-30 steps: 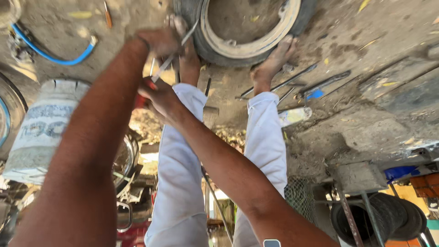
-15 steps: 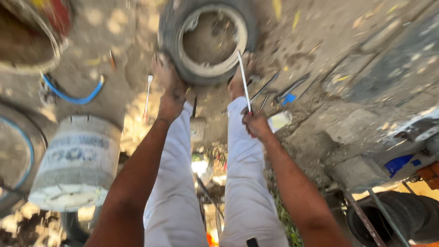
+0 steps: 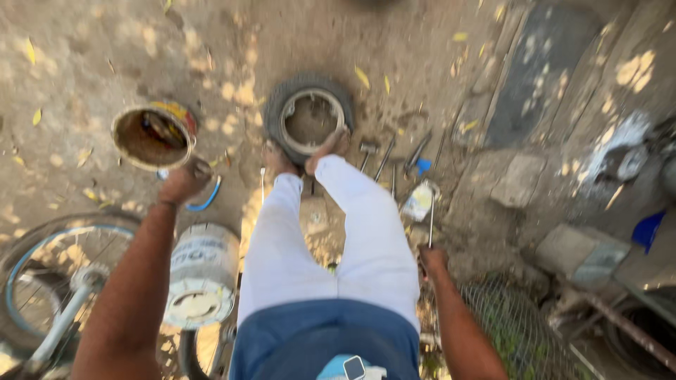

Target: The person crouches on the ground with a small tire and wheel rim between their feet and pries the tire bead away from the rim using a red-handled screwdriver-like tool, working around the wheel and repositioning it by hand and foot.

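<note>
Bare dirt ground [image 3: 105,63], dusty, scattered with yellow leaves, carries everything. Near left lies a spoked bicycle wheel with a blue-edged rim [image 3: 49,274]. Far centre, right at the person's bare feet, lies a small black rubber tyre on a pale metal rim [image 3: 310,119], flat on the ground; judged fairly heavy and stiff, best gripped at the tread edge or through the rim opening. Near left of the legs lies a white cylindrical plastic drum [image 3: 204,274], on its side. Far left stands a rusty round open tin can [image 3: 153,135], contents blurred; probably light, with a thin rim that may be sharp. Beside it, a loop of blue hose [image 3: 208,200] curves on the ground. Right of the tyre, a few dark metal hand tools [image 3: 394,158] lie loose.

Left hand [image 3: 184,181] is closed in a fist just beside the can and over the hose; cannot tell if it grips anything. Right hand [image 3: 432,259], near right beside the leg, is clamped around the lower end of a thin straight metal rod [image 3: 431,218], pointing away toward the tools. The rod looks light, rigid and smooth, likely slippery, so hold low with a full fist.
</note>
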